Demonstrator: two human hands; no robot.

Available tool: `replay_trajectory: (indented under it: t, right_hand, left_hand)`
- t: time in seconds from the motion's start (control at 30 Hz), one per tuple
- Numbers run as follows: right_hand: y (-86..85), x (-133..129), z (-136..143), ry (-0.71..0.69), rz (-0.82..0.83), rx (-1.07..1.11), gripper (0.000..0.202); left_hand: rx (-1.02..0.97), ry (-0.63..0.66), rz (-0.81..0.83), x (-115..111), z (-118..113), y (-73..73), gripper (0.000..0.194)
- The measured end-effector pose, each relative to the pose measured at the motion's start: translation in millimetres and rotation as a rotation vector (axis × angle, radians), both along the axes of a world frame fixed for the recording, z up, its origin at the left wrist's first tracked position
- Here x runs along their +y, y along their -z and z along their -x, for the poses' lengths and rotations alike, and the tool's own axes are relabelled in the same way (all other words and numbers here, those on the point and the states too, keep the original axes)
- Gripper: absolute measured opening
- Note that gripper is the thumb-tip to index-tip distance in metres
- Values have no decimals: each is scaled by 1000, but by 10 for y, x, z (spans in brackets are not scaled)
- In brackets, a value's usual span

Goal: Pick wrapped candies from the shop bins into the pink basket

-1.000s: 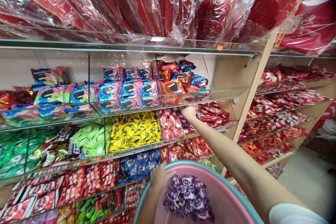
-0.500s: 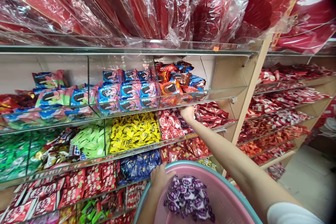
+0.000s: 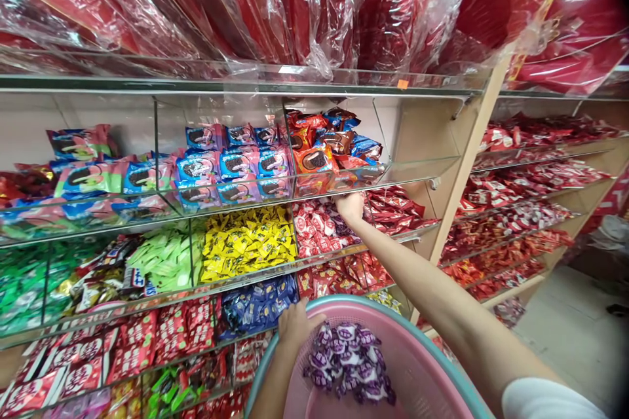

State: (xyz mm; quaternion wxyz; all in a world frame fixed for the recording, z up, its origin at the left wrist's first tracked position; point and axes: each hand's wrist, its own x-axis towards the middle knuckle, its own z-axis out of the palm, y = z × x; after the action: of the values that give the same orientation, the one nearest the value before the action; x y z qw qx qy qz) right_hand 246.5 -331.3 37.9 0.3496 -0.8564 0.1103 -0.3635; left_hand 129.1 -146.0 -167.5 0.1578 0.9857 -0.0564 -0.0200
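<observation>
My left hand (image 3: 296, 326) grips the far left rim of a pink basket (image 3: 417, 363) with a teal edge, thumb over the inside. Purple and white wrapped candies (image 3: 350, 361) lie heaped on the basket's floor. My right arm stretches across to the shelf, where my right hand (image 3: 350, 207) reaches into a compartment beneath the glass ledge. Red and white wrapped candies (image 3: 317, 229) lie to its left, and dark red packets (image 3: 396, 209) to its right. Its fingers are mostly hidden among the sweets, so what they hold cannot be seen.
Yellow packets (image 3: 249, 241) and blue packets (image 3: 258, 301) fill nearby compartments. Cookie packs (image 3: 240, 167) sit on the glass shelf above. Plastic-wrapped red items (image 3: 314, 6) crowd the top. A wooden upright (image 3: 466, 177) parts this rack from another at right; tiled floor (image 3: 570, 321) shows beyond.
The view has shifted slightly, so the shelves sit a little further left and up. My right hand stays in the same compartment, and my left still grips the rim.
</observation>
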Motion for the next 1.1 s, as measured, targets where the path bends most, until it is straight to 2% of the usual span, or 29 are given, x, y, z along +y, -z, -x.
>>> replay_trajectory:
  t: [0.13, 0.27, 0.37, 0.47, 0.6, 0.7, 0.77, 0.87, 0.97, 1.1]
  right_hand:
    - [76, -30, 138, -32, -119, -58, 35]
    - [251, -93, 532, -116, -193, -107, 35]
    - [470, -156, 994, -282, -293, -194, 36]
    - [799, -216, 1468, -460, -331, -169, 33]
    - [1344, -293, 1894, -651, -227, 83, 31]
    - [1704, -351, 2023, -704, -100, 270, 30]
    - [1884, -384, 2060, -728, 14, 361, 29]
    - [2062, -410, 2102, -769, 226, 483, 27]
    - [2155, -413, 2136, -774, 388, 563, 25]
    - [2188, -428, 2128, -742, 412, 608, 30]
  left_hand:
    - [4, 0, -13, -6, 7, -9, 68]
    - [-5, 9, -39, -14, 21, -40, 65]
    - [-10, 10, -64, -24, 38, -62, 65]
    - [-15, 11, -70, -30, 50, -67, 67]
    - [-5, 12, -62, -29, 49, -50, 66]
    - [-7, 12, -49, -31, 41, -34, 65]
    - [-13, 10, -53, -39, 38, -33, 66]
    - [-17, 13, -62, -55, 45, -56, 63]
    - [-6, 19, -67, -68, 64, -99, 62]
    - [8, 19, -93, -73, 82, -138, 62]
